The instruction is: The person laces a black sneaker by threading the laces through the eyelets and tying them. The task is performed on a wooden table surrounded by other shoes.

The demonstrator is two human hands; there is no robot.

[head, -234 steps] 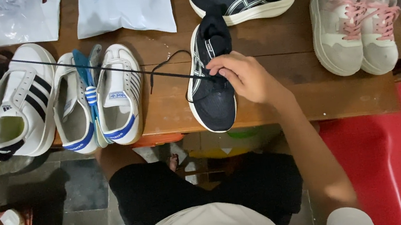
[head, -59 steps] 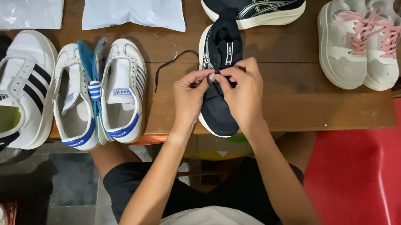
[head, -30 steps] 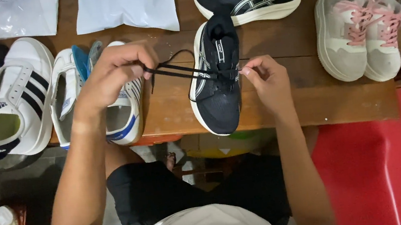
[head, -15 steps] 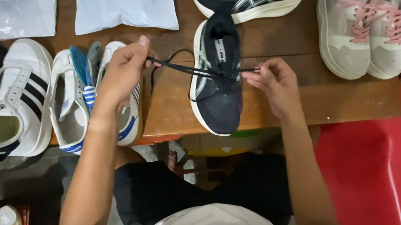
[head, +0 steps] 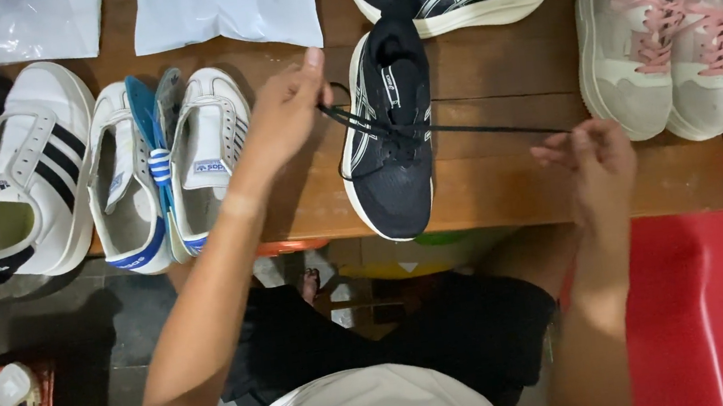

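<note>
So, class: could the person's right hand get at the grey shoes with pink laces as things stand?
Probably yes: the right hand is just beside the grey shoes with bare wooden table between, though its fingers hold the black lace.

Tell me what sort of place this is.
Probably a shoe repair or resale workbench: a wooden table lined with assorted sneakers, like the white pair, plastic bags, and hands lacing a black sneaker.
</note>
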